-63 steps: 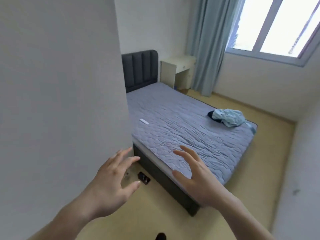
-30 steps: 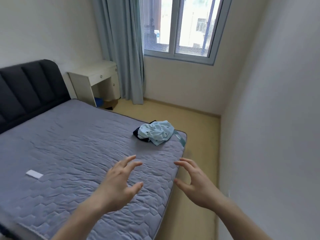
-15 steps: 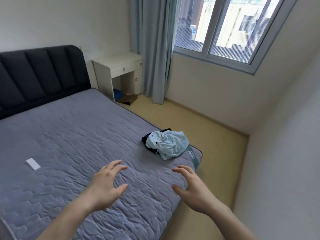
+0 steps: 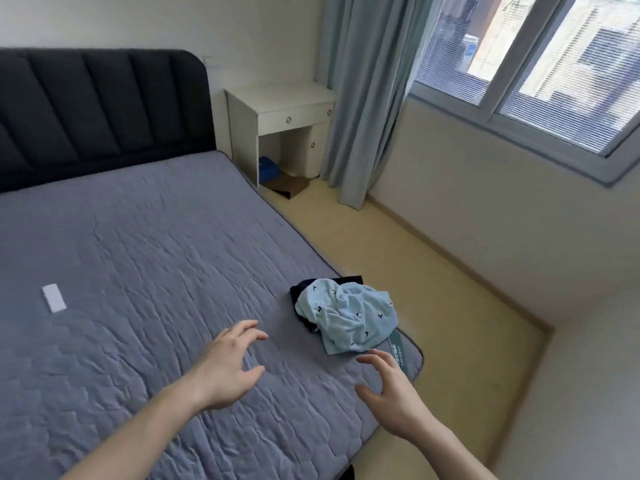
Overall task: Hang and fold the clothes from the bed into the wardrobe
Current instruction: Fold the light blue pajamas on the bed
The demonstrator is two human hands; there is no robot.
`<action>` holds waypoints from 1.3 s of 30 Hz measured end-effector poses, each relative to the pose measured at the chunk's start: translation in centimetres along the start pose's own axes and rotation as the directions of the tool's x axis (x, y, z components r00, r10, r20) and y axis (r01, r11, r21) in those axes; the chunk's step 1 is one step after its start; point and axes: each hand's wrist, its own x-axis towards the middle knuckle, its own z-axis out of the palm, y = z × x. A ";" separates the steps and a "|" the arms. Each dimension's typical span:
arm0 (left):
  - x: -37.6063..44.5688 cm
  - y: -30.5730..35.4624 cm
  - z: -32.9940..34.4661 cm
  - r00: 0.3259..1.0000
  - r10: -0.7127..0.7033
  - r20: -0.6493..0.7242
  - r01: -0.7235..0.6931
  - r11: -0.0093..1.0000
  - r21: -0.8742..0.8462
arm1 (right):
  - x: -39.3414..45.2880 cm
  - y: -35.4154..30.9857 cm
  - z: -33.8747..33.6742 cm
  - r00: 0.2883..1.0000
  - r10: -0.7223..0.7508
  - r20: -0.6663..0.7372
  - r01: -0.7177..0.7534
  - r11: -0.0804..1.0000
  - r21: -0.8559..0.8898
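Barely started from what I see: left hand [image 4: 230, 367] and right hand [image 4: 391, 398] both empty, fingers spread, clothes pile [image 4: 348, 315] untouched lower right on the bed [image 4: 138, 271].

dark garment [image 4: 300, 295]: mostly hidden under light blue garment [image 4: 349, 318] | mattress label [image 4: 398, 351]: print unreadable

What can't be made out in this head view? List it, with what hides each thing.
- Dark navy garment: mostly buried under the crumpled light blue patterned garment; its type is unclear.
- Green label on the grey quilted mattress corner: print too small, partly behind the right hand fingers.
- Wardrobe: out of frame.
- Small white flat object: too small to identify.
- Blue item under the white bedside desk: shadowed.
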 end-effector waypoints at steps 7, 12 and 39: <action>8.7 -0.3 3.4 0.959 -0.274 -0.068 0.270 0.961 -0.063 | 16.6 7.5 -2.0 0.985 -0.020 0.170 0.027 0.999 -0.041; 16.2 -0.9 8.8 0.929 -0.368 -0.039 0.362 0.925 -0.116 | 28.1 14.2 0.4 0.966 0.012 0.259 0.026 0.989 -0.144; 21.2 -8.5 27.8 0.848 -0.522 0.087 0.529 0.837 -0.138 | 37.3 20.1 10.1 0.985 -0.150 0.086 0.113 0.933 0.341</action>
